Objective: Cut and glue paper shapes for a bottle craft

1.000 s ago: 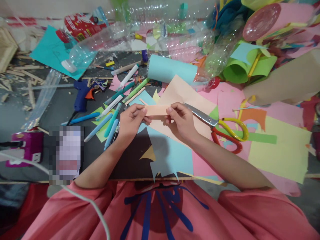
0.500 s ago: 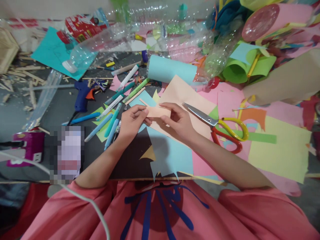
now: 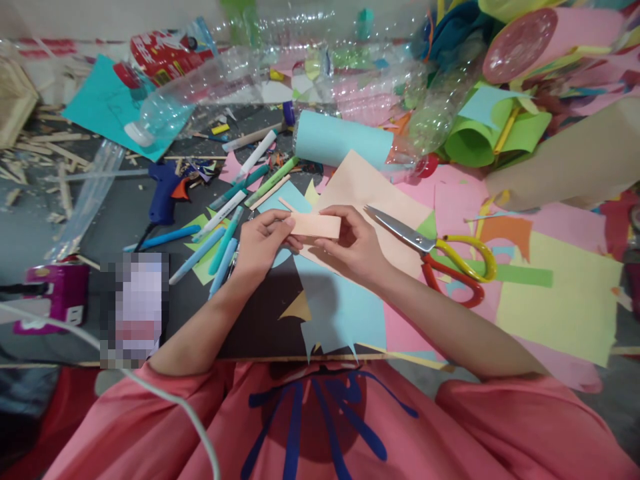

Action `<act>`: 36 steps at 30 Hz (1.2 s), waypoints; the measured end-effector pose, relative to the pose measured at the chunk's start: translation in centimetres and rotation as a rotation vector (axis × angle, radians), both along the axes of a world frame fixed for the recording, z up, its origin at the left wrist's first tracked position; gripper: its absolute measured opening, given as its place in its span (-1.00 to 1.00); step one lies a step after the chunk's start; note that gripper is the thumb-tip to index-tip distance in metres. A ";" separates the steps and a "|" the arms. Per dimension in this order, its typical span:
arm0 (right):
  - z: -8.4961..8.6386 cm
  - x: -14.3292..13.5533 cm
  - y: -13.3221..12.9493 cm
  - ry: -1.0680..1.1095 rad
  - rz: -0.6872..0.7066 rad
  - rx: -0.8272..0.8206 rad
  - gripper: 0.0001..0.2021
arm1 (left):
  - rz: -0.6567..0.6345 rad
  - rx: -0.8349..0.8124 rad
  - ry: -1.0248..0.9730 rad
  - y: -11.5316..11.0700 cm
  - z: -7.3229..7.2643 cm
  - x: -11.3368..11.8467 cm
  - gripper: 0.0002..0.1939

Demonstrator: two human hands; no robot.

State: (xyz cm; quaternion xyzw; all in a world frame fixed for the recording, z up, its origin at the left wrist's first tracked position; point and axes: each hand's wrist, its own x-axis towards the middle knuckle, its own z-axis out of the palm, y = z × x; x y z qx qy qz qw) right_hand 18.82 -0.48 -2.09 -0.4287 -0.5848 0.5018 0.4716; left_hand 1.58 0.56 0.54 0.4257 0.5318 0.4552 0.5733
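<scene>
A small peach paper piece (image 3: 316, 226), looking folded or curled over, is held level between both hands above the sheets. My left hand (image 3: 265, 243) pinches its left end between thumb and fingers. Around its right end are the fingers of my right hand (image 3: 353, 240), the thumb below the lower edge. Under the hands lie a larger peach sheet (image 3: 360, 183) and a light blue sheet (image 3: 345, 307). Scissors (image 3: 425, 245) with yellow and red handles rest, slightly parted, just right of my right hand.
Markers (image 3: 225, 247) and a blue glue gun (image 3: 165, 192) lie at the left, near a blurred phone (image 3: 140, 303). Behind are a blue-wrapped bottle (image 3: 345, 139) and clear bottles (image 3: 170, 110). A green paper roll (image 3: 470, 145) and a yellow sheet (image 3: 560, 300) are right.
My right thumb has moved down and left off the face of the peach piece, showing more of its right end. My left hand has shifted slightly left.
</scene>
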 end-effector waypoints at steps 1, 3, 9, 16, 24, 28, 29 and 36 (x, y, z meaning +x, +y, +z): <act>0.0 0.0 0.0 -0.006 -0.004 0.005 -0.65 | 0.000 -0.005 -0.006 0.0 0.0 0.0 -0.72; 0.1 0.0 0.0 -0.023 -0.021 0.020 -0.67 | 0.002 -0.015 -0.016 0.1 -0.1 -0.1 -0.73; 0.3 0.0 -0.1 -0.051 -0.041 0.004 -0.67 | 0.000 -0.030 -0.017 0.1 -0.2 -0.3 -0.76; -0.1 0.0 -0.2 -0.014 -0.037 0.015 -0.68 | 0.004 -0.031 -0.047 0.2 0.1 -0.2 -0.77; 0.4 -0.1 0.1 0.143 0.004 -0.151 -0.46 | 0.041 0.034 -0.012 0.2 0.2 -0.2 -0.67; 0.6 -0.3 0.3 0.338 0.005 -0.301 -0.58 | 0.053 0.074 0.030 0.0 0.1 -0.2 -0.70; 0.7 -0.3 0.3 0.359 0.003 -0.334 -0.63 | 0.048 0.078 0.042 -0.1 0.1 -0.2 -0.71; 1.0 -0.3 0.3 0.390 -0.010 -0.432 -0.61 | 0.031 0.066 0.087 -0.1 0.0 -0.3 -0.68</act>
